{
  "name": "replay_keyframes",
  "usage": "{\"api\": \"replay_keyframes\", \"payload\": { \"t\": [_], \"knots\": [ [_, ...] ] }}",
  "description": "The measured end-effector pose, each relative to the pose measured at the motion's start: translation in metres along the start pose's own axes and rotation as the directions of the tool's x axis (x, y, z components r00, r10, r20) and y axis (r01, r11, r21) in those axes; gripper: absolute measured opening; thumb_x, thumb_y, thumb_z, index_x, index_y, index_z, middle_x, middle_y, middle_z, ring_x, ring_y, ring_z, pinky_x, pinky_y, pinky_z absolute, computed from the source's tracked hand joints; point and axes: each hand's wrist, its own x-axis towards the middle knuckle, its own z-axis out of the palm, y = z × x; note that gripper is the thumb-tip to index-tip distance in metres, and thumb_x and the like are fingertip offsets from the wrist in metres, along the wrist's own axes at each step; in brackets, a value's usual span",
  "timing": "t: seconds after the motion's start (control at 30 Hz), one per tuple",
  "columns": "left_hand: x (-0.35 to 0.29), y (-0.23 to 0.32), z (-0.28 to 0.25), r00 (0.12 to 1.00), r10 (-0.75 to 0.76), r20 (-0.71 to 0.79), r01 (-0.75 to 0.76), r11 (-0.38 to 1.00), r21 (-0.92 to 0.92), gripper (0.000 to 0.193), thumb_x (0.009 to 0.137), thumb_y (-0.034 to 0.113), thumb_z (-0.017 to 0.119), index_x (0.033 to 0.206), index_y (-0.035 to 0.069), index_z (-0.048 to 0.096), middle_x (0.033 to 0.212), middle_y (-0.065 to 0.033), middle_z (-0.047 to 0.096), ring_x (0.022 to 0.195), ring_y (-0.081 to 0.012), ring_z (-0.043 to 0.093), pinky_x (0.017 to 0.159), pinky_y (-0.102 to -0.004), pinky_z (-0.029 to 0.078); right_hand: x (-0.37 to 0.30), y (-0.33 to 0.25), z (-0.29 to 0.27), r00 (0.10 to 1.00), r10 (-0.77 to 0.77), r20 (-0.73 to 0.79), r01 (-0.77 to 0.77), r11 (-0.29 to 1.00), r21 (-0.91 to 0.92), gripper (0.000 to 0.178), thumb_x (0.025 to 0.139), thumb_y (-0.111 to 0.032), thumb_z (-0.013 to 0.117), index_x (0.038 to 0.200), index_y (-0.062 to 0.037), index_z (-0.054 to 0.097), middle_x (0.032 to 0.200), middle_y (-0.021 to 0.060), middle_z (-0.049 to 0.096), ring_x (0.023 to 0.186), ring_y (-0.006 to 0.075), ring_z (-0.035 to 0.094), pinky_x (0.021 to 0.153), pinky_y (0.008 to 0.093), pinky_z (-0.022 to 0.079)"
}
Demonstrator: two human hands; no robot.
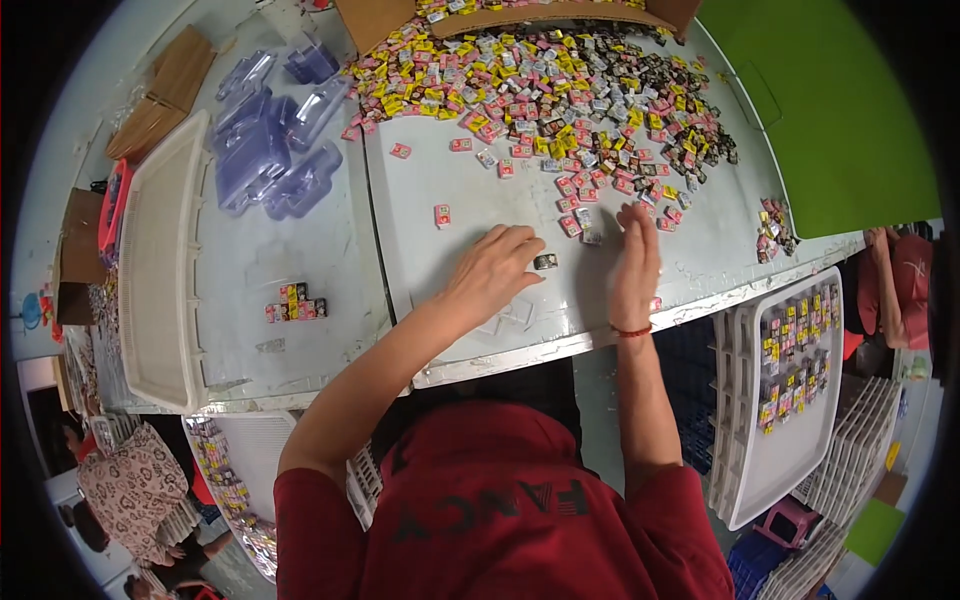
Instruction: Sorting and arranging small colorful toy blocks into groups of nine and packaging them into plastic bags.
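My left hand is low over the table with its fingers bent. Its thumb and fingertips close around a small black box. My right hand stands on edge to the right, fingers stretched out and together, with nothing visible in it. Just beyond its fingertips is the near edge of a big loose pile of small pink, yellow, black and white boxes. A single pink box lies to the left of the pile. Below my left hand, a faint clear plastic piece lies near the table's front edge.
Clear plastic packs are heaped at the left, beside a white tray. A block of small boxes sits left of the table seam. A cardboard box stands behind the pile. A filled tray tops a stack at right, near another person.
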Motion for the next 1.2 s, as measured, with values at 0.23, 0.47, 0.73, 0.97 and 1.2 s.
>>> {"api": "replay_keyframes", "payload": {
  "t": [0.23,0.47,0.73,0.97,1.2],
  "knots": [
    [0.021,-0.009,0.016,0.988,-0.152,0.015,0.148,0.976,0.157,0.024,0.082,0.01,0.061,0.105,0.002,0.059,0.091,-0.0146,0.059,0.086,-0.0328,0.059,0.072,-0.0419,0.048,-0.017,0.003,-0.019,0.974,-0.147,0.173,0.22,0.805,-0.551,0.028,0.092,-0.007,0.055,0.119,-0.0002,0.055,0.106,0.0128,0.061,0.085,0.02,0.061,0.075,0.0309,0.049],
    [0.044,-0.014,0.011,0.97,-0.21,0.121,0.218,0.974,-0.06,0.021,0.074,0.007,0.07,0.087,-0.002,0.056,0.083,-0.0189,0.059,0.081,-0.0383,0.06,0.07,-0.0459,0.048,0.007,-0.007,0.004,0.924,-0.264,0.275,0.381,0.619,-0.687,0.031,0.085,-0.006,0.061,0.115,-0.0008,0.057,0.106,0.0194,0.06,0.089,0.0363,0.061,0.075,0.0398,0.051],
    [0.053,-0.005,0.022,0.973,-0.223,0.063,0.227,0.971,-0.072,0.034,0.073,0.01,0.073,0.103,-0.001,0.062,0.089,-0.0154,0.058,0.082,-0.0332,0.059,0.073,-0.0412,0.047,0.017,-0.011,0.001,0.912,-0.155,0.379,0.379,0.669,-0.639,0.023,0.084,-0.009,0.063,0.106,-0.0016,0.063,0.101,0.0148,0.062,0.082,0.0323,0.063,0.07,0.0367,0.051],
    [0.041,-0.002,0.012,0.938,-0.306,0.166,0.319,0.946,-0.06,0.037,0.072,0.01,0.074,0.105,0.0,0.062,0.092,-0.0153,0.058,0.086,-0.0326,0.059,0.075,-0.0398,0.047,0.004,-0.014,0.001,0.889,-0.11,0.444,0.375,0.732,-0.569,0.027,0.082,-0.004,0.063,0.109,-0.0016,0.062,0.104,0.0149,0.063,0.086,0.032,0.063,0.074,0.0362,0.051],
    [0.037,-0.013,0.002,0.943,-0.23,0.242,0.244,0.969,-0.027,0.033,0.072,0.014,0.075,0.101,0.002,0.063,0.09,-0.0139,0.058,0.085,-0.0323,0.059,0.074,-0.0406,0.047,0.0,-0.026,-0.02,0.863,-0.026,0.504,0.358,0.737,-0.573,0.035,0.075,-0.006,0.071,0.108,-0.0013,0.061,0.106,0.0144,0.063,0.087,0.0302,0.064,0.076,0.0345,0.052]
  ]
}}
